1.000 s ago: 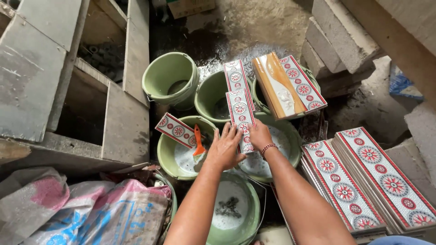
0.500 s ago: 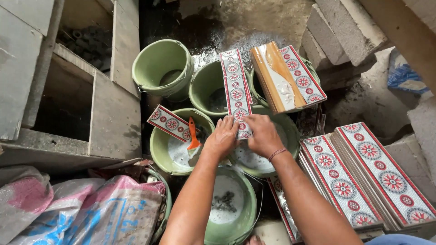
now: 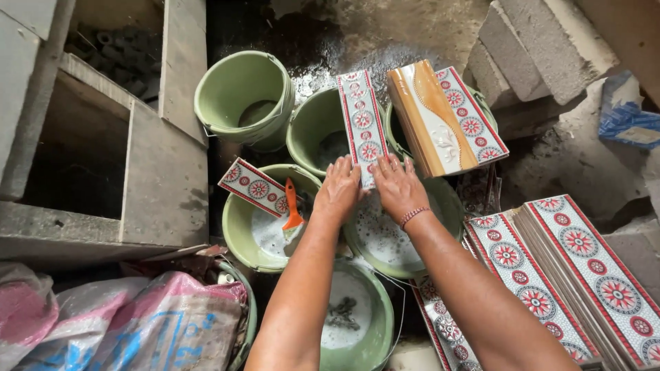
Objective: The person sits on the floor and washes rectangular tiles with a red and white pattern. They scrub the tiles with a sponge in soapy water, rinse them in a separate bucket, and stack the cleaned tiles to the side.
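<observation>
A long narrow tile (image 3: 362, 120) with red flower medallions lies across the rims of several green buckets. My left hand (image 3: 338, 191) and my right hand (image 3: 397, 187) both press on its near end, fingers flat on it. Under my hands sits a green bucket (image 3: 440, 199) with white wet paste inside. Left of my left hand another green bucket (image 3: 237, 233) holds an orange-handled scraper (image 3: 293, 206) and has a short patterned tile piece (image 3: 251, 187) on its rim.
An empty green bucket (image 3: 240, 89) stands at the back. A stack of tan and patterned tiles (image 3: 443, 117) rests on a far bucket. Stacks of long patterned tiles (image 3: 570, 275) lie at the right. Concrete blocks (image 3: 536, 48) right, grey concrete slabs (image 3: 161, 178) left, sacks (image 3: 124, 323) at the bottom left.
My left hand has slid forward on the long tile's near end and my right hand has drawn up beside it. The view has shifted slightly closer.
</observation>
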